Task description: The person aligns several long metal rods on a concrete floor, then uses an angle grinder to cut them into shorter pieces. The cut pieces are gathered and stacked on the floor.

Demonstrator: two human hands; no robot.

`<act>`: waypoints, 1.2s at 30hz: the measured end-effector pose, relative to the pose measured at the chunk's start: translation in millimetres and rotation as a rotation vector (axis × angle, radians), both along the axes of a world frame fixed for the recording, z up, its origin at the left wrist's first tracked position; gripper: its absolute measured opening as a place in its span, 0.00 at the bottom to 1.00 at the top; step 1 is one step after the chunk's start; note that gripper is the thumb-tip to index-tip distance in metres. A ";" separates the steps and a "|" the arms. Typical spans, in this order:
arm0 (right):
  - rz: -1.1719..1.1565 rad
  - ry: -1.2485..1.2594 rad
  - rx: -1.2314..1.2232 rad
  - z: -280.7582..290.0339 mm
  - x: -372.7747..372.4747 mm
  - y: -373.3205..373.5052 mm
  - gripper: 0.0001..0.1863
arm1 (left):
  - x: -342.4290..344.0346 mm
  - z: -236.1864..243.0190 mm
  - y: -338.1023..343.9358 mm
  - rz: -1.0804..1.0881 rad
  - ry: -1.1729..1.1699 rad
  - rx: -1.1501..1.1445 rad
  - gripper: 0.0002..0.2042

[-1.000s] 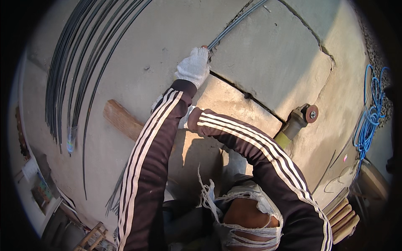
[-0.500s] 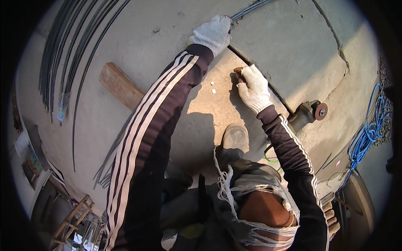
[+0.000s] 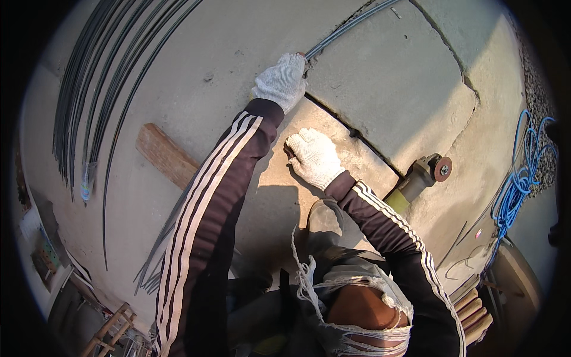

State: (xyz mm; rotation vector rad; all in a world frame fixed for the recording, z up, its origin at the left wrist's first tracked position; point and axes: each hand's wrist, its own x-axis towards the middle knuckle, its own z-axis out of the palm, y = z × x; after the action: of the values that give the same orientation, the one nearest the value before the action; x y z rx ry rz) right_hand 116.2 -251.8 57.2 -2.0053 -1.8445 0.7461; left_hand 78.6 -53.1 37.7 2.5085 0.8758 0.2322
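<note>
My left hand (image 3: 279, 83), in a white knitted glove, grips thin steel rods (image 3: 343, 29) that run up to the upper edge, over a cracked concrete slab (image 3: 386, 89). Lower and to the right, my gloved right hand (image 3: 312, 157) has its fingers curled down near the concrete; whatever is under them is hidden. A wooden board (image 3: 163, 153) lies left of my arms. An angle grinder (image 3: 420, 181) with a green body rests to the right of my right hand.
Long dark rods (image 3: 101, 95) lie at upper left with a plastic bottle (image 3: 87, 181). A coiled blue hose (image 3: 518, 181) lies by gravel (image 3: 530, 77) at right. Stacked wood (image 3: 473, 312) is at lower right, a wooden ladder-like frame (image 3: 110, 330) at lower left. My booted foot (image 3: 324, 220) is below my hands.
My right hand has come out from behind my left arm, went up, then moved down and left to near the concrete. My left hand still grips the rods, slightly lower than half a second ago.
</note>
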 end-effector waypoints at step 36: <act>-0.787 0.738 0.193 -13.0 131.3 115.0 0.10 | -3.4 -2.8 -3.6 0.040 -0.114 0.043 0.16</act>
State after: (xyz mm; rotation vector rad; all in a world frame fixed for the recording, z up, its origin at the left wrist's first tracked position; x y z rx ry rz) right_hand 247.4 -136.8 44.2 -1.7564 -0.6145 0.8389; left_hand 75.3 -56.6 34.9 2.4910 0.8833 0.4071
